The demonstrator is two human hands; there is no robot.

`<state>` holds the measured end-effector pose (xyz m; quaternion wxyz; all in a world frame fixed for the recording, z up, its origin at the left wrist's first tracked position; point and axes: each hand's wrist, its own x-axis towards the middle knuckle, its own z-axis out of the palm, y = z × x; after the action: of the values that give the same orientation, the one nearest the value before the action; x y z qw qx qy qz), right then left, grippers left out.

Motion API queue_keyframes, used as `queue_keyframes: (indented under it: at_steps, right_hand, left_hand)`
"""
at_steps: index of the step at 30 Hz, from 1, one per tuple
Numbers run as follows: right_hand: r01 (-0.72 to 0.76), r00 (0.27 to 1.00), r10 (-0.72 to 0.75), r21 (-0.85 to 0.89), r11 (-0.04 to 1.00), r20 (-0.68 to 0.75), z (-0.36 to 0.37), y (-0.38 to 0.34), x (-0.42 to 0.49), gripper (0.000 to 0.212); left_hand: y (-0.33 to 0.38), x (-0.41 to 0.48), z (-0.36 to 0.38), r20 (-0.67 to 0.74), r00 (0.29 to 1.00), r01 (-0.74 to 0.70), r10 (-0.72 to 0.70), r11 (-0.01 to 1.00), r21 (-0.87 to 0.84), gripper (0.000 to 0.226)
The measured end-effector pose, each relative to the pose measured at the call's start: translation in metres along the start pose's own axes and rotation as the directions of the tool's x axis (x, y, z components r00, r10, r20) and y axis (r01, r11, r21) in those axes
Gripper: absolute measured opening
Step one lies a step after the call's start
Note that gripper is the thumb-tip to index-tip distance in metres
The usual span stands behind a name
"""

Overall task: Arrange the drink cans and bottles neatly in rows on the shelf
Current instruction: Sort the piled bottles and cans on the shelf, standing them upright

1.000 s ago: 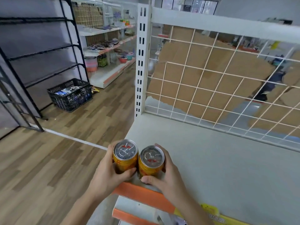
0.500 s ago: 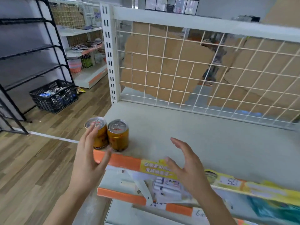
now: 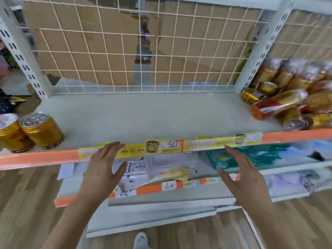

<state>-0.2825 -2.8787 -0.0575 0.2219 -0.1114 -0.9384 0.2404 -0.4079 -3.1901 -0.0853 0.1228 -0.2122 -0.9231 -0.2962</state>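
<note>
Two gold drink cans (image 3: pixel 42 130) stand upright side by side at the front left corner of the grey shelf (image 3: pixel 143 115); the left can (image 3: pixel 12 133) is partly cut off by the frame edge. A jumbled heap of gold cans and bottles (image 3: pixel 287 97) lies at the shelf's right end, with one red-labelled bottle (image 3: pixel 273 105) on its side. My left hand (image 3: pixel 102 169) and my right hand (image 3: pixel 242 175) hover open and empty in front of the shelf's orange front edge, apart from all drinks.
A white wire grid (image 3: pixel 136 51) backs the shelf, with cardboard behind it. White slotted uprights (image 3: pixel 23 56) flank it. Lower shelves (image 3: pixel 161 187) hold packaged goods and price tags. Wooden floor (image 3: pixel 27 203) lies below.
Both hands let go of the two cans, which now stand at the front left. My view has swung right, bringing the heap of drinks at the right end into sight.
</note>
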Motion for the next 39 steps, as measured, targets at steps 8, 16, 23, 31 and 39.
queue_keyframes:
  at_steps: [8, 16, 23, 31, 39]
  right_hand:
    - [-0.28, 0.936, 0.245, -0.111, 0.954, -0.254, -0.081, 0.118, 0.037, 0.055]
    - [-0.234, 0.939, 0.185, -0.144, 0.962, -0.289, -0.096, 0.136, 0.053, 0.05]
    - [-0.388, 0.858, 0.297, -0.151, 0.909, -0.419, -0.117, 0.186, 0.08, 0.047]
    - [-0.4, 0.848, 0.316, -0.122, 0.908, -0.426, -0.133, 0.254, 0.111, 0.053]
    - [-0.332, 0.91, 0.287, -0.113, 0.936, -0.299, -0.169, 0.345, 0.178, 0.049]
  left_hand:
    - [0.109, 0.154, 0.107, 0.109, 0.948, -0.292, 0.298, 0.954, -0.067, 0.051]
    - [0.129, 0.185, 0.125, 0.107, 0.939, -0.319, 0.328, 0.943, -0.088, 0.056]
    - [0.181, 0.251, 0.174, 0.179, 0.892, -0.395, 0.414, 0.909, -0.136, 0.043]
    - [0.222, 0.279, 0.218, 0.212, 0.9, -0.354, 0.382, 0.922, -0.161, 0.047]
    - [0.282, 0.298, 0.268, 0.177, 0.945, -0.25, 0.275, 0.957, -0.147, 0.047]
